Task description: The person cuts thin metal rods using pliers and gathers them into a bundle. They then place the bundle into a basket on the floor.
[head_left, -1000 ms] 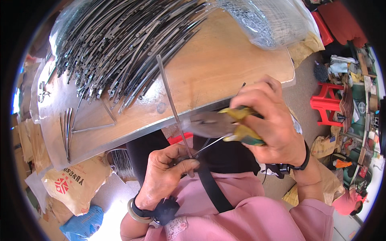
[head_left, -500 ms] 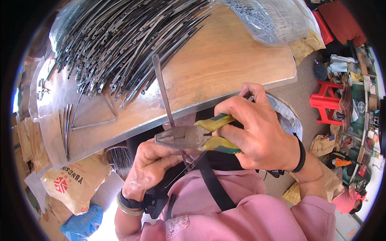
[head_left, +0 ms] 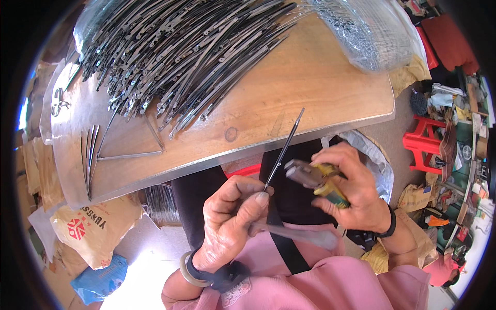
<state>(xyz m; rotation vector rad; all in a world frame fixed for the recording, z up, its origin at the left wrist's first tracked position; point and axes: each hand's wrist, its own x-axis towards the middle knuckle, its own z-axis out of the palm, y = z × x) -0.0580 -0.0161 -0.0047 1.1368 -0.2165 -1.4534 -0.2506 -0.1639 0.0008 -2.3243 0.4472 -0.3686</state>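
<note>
My left hand (head_left: 230, 222) pinches a thin dark metal strip (head_left: 284, 146), which points up and to the right past the table edge. A pale, motion-blurred length (head_left: 305, 235) sticks out below those fingers, across my lap; whether it belongs to the same strip I cannot tell. Closed around the yellow-and-green handles of a pair of pliers is my right hand (head_left: 356, 188). The jaws of the pliers (head_left: 305, 174) point left toward the strip, apart from it. A large heap of similar dark metal strips (head_left: 170, 62) covers the table's far left.
The wooden table (head_left: 320, 93) has a straight near edge before my lap. Several loose strips (head_left: 90, 160) lie at its left end. Clear plastic wrapping (head_left: 367, 41) lies at the back right. A paper sack (head_left: 93, 222) stands lower left, a red stool (head_left: 426, 144) at right.
The pliers have moved right and down, away from my left hand, and turned. My left hand has shifted right and lower; the strip now leans right instead of left.
</note>
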